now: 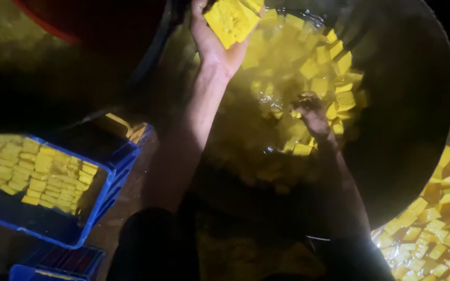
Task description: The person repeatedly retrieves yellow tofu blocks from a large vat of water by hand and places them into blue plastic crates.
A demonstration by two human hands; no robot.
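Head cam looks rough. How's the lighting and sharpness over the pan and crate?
Head view: harsh, narrow light. The left hand and the yellow blocks it holds are bright but soft. The right hand sits dim amid glare off the liquid in the dark pan. The blue crate is dimmer; the corners are black.

Blue plastic crate (105, 192), left of frame: rows of small yellow cubes (37, 174) packed in its left part, right part dark. Second blue crate (53, 263) at the lower left edge, contents not visible. Loose heap of yellow cubes (444, 218) along the lower right edge. Red curved rim (42, 26) at upper left, mostly dark. Wet dark floor (131, 208) between the crates.
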